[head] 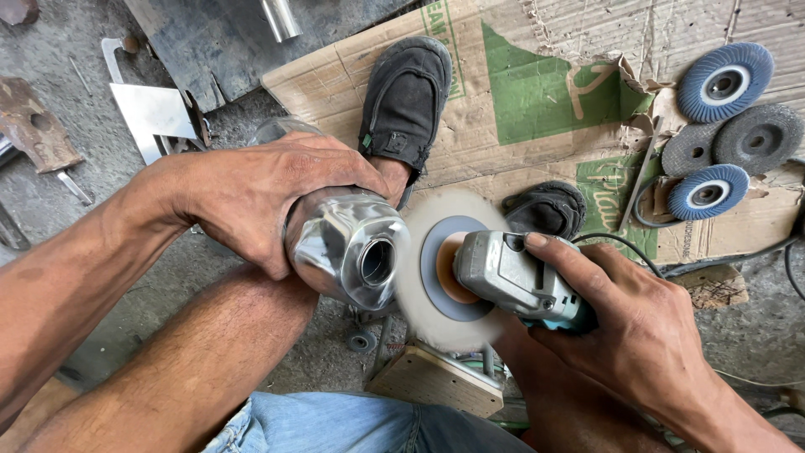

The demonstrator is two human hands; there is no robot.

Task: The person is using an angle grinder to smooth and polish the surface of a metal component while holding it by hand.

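The left hand (260,197) wraps over the top of a shiny metal vessel (348,243), fingers curled down its far side and thumb on the near side, gripping it firmly and holding it on its side with its round open neck turned toward the right hand. The right hand (625,323) is closed around the grey and teal body of an angle grinder (520,281), forefinger laid along the top of the housing. A fluffy white buffing wheel (449,268) on the grinder is blurred with spin, and its edge meets the vessel just right of the vessel's neck, so the vessel sits directly between the two hands, touching the left palm and pressed against the wheel.

Beyond the vessel, two black shoes (407,101) rest on a flattened brown and green cardboard sheet (537,92) spread on the concrete floor (75,50). Far to the right of the vessel, on the same cardboard, lie two blue flap discs (725,81) and two dark grey grinding discs (759,138), close together. A black cable (738,256) runs across the cardboard's near edge behind the right hand. Left of the vessel and further away lie flat steel offcuts (151,113) and a rusty metal piece (33,126). Below the vessel sits a small wooden block (436,382), near the person's denim shorts (360,424)
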